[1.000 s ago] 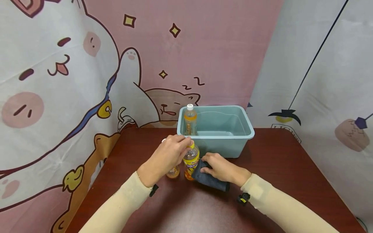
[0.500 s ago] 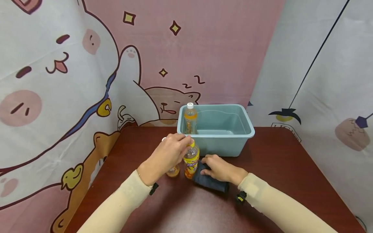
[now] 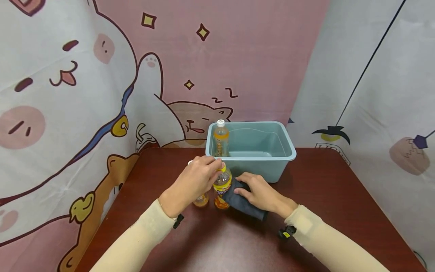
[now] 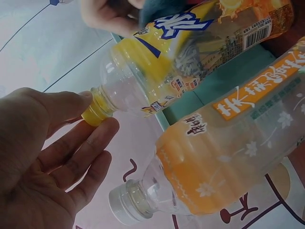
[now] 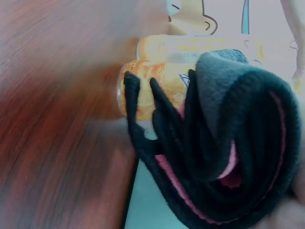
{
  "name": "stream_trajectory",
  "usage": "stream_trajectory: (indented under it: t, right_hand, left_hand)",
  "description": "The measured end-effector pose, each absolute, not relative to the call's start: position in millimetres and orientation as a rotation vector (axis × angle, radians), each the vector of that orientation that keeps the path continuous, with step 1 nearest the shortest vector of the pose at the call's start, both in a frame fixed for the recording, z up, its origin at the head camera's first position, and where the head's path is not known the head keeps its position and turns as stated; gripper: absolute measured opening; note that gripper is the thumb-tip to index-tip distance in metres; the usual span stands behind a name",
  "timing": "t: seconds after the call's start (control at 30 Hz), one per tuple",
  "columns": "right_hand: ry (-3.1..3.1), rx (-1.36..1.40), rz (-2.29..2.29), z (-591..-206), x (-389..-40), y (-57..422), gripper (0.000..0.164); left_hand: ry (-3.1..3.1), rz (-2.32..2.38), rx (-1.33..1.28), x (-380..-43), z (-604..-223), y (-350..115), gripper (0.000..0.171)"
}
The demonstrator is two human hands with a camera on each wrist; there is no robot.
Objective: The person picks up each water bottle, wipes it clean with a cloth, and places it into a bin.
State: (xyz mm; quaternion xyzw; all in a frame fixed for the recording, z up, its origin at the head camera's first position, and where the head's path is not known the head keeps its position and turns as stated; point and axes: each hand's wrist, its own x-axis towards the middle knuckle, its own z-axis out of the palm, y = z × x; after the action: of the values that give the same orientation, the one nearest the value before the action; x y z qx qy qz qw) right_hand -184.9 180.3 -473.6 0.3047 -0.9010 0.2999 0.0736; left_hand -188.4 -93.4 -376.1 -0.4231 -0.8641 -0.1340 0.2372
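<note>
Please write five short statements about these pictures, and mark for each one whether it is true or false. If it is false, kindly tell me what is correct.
1. The left hand pinches a yellow bottle cap. True.
2. The right hand holds a dark cloth. True.
3. The blue-green box has nothing inside. False: a bottle with an orange label band stands in it.
4. The white-capped bottle outside the box lies on its side. False: it stands upright on the table.
5. The table has a dark reddish-brown top. True.
</note>
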Motion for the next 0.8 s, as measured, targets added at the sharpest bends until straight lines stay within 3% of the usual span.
stream_trajectory:
  t: [0.8]
  right_hand:
    - [-2.472, 0.912, 0.889, -432, -181, 173, 0.039]
  left_hand:
    - [-2.334, -0.362, -1.145, -187, -378, -91, 0.018]
